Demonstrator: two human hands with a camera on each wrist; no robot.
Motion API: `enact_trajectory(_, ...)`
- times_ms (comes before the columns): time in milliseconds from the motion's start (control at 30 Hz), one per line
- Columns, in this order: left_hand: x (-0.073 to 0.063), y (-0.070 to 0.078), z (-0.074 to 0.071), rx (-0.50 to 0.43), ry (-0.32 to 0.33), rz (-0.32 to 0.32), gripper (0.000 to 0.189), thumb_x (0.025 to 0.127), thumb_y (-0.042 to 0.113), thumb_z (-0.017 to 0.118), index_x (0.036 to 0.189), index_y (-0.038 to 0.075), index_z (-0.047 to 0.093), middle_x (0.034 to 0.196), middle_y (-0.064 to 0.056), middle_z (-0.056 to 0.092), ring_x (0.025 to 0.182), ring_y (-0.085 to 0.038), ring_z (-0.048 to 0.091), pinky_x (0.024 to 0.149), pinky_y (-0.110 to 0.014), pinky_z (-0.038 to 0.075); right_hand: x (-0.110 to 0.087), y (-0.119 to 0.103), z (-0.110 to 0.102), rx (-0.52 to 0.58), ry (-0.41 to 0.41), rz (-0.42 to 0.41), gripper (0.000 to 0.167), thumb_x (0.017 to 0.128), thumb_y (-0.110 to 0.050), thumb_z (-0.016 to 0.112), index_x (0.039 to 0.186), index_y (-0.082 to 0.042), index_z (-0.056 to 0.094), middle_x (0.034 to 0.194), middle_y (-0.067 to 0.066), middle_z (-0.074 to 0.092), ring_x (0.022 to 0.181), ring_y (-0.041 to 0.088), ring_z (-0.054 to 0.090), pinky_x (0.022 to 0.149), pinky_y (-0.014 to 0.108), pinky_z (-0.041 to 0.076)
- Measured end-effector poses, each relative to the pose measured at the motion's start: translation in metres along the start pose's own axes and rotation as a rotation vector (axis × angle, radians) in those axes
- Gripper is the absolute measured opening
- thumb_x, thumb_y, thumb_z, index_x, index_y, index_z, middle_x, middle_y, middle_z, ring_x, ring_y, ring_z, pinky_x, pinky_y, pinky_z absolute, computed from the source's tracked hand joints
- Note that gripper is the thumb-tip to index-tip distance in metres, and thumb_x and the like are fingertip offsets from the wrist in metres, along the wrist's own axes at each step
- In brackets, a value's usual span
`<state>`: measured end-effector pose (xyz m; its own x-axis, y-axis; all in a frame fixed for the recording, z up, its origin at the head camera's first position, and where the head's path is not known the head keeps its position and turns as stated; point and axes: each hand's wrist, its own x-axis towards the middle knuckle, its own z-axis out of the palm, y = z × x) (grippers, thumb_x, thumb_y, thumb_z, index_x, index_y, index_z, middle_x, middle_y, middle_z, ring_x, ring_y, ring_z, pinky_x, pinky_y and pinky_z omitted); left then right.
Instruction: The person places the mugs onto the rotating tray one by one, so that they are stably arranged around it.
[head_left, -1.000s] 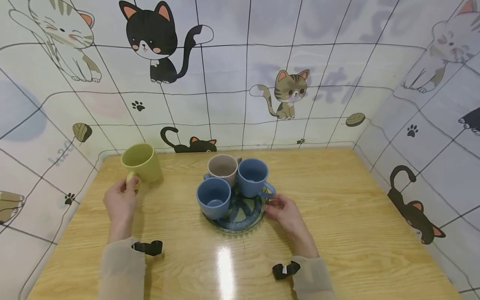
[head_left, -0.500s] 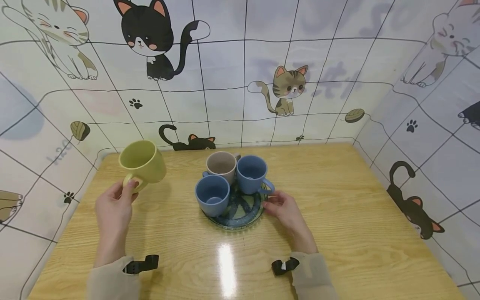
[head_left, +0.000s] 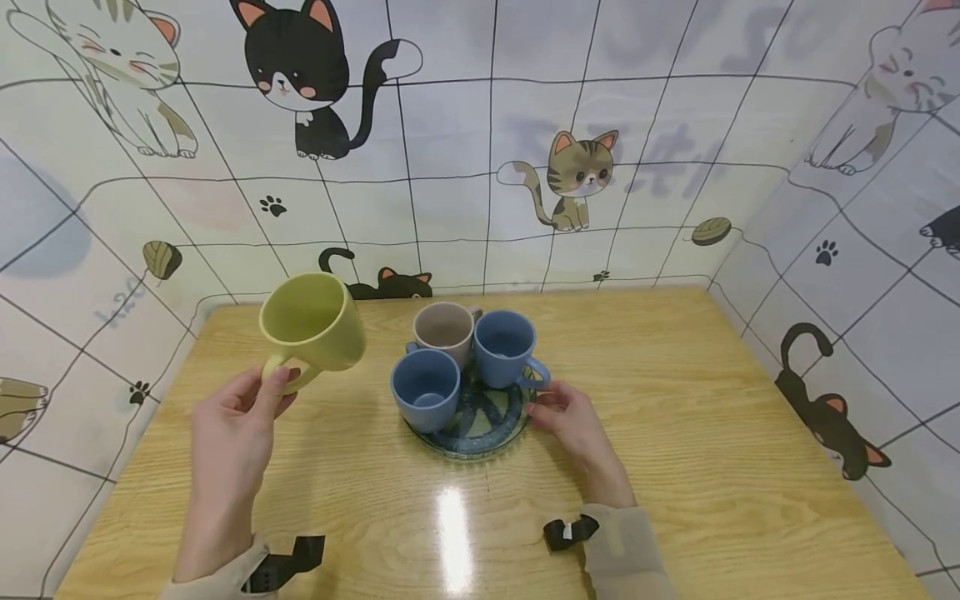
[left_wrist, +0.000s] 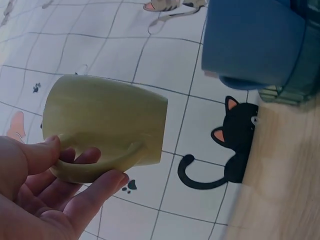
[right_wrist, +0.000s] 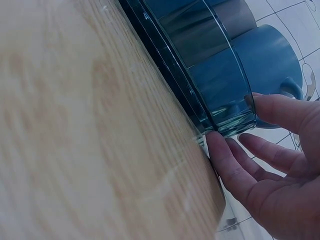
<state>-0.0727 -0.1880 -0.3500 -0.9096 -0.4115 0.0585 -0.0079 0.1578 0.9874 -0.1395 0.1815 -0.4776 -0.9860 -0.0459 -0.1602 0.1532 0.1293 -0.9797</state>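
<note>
A yellow mug (head_left: 315, 325) hangs above the table's left side, tilted, its base toward the right. My left hand (head_left: 232, 433) pinches its handle between thumb and fingers; the left wrist view shows fingertips through the handle of the mug (left_wrist: 105, 115). Beside the mug, mid-table, sits a round tray (head_left: 476, 446) with a glassy wall. Near blue mug (head_left: 426, 396), right-hand blue mug (head_left: 506, 354) and beige mug (head_left: 444, 329) stand upright on it. My right hand (head_left: 573, 425) holds the tray's right edge, thumb at the rim (right_wrist: 247, 95), fingers low outside.
The wooden table (head_left: 675, 433) meets a cat-patterned wall covering (head_left: 450, 150) at the back and sides. Bare wood shows at the tray's front, between the two mugs and my right hand. A black strap (head_left: 572, 532) sits on each wrist.
The yellow mug has risen off the table, tilted, and come nearer and to the right in my left hand. My right hand stays at the tray's edge.
</note>
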Motion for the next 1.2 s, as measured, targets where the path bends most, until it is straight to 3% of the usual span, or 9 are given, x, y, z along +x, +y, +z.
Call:
enact_trajectory(300,-0.024,0.018,0.013,-0.022,-0.098,0.06,0.036,0.095,0.022,0.066,0.119,-0.004,0.066,0.106,-0.003,0.072,0.1,-0.011,0.068,0.084,-0.024,0.053,0.0,0.001,0.001,0.003,0.006,-0.006,0.039,0.086,0.002,0.068,0.123,0.008,0.056,0.107,0.021,0.061,0.092,0.026,0.065,0.081,0.038,0.057)
enact_trajectory(600,-0.044,0.025,0.033,0.015,-0.251,0.107,0.032,0.097,0.024,0.063,0.119,0.0,0.068,0.109,-0.01,0.071,0.101,-0.013,0.067,0.087,-0.026,0.053,0.0,0.004,-0.001,-0.035,0.001,-0.026,0.042,0.087,-0.002,0.07,0.126,0.006,0.057,0.109,0.022,0.062,0.093,0.029,0.066,0.08,0.038,0.057)
enact_trajectory(833,-0.05,0.023,0.055,0.02,-0.345,0.092,0.026,0.095,0.021,0.066,0.114,0.003,0.071,0.105,-0.007,0.072,0.097,-0.019,0.068,0.086,-0.028,0.054,0.0,0.002,-0.003,-0.035,0.001,-0.025,0.042,0.088,-0.001,0.069,0.127,0.007,0.056,0.111,0.023,0.061,0.094,0.028,0.065,0.08,0.037,0.057)
enact_trajectory(1200,-0.057,0.008,0.085,0.05,-0.41,0.102,0.019,0.092,0.021,0.068,0.105,0.009,0.075,0.093,-0.003,0.071,0.083,-0.015,0.062,0.075,-0.027,0.052,0.001,0.002,-0.002,-0.005,0.0,-0.027,0.041,0.087,0.001,0.069,0.126,0.008,0.056,0.109,0.023,0.061,0.092,0.024,0.065,0.081,0.036,0.057)
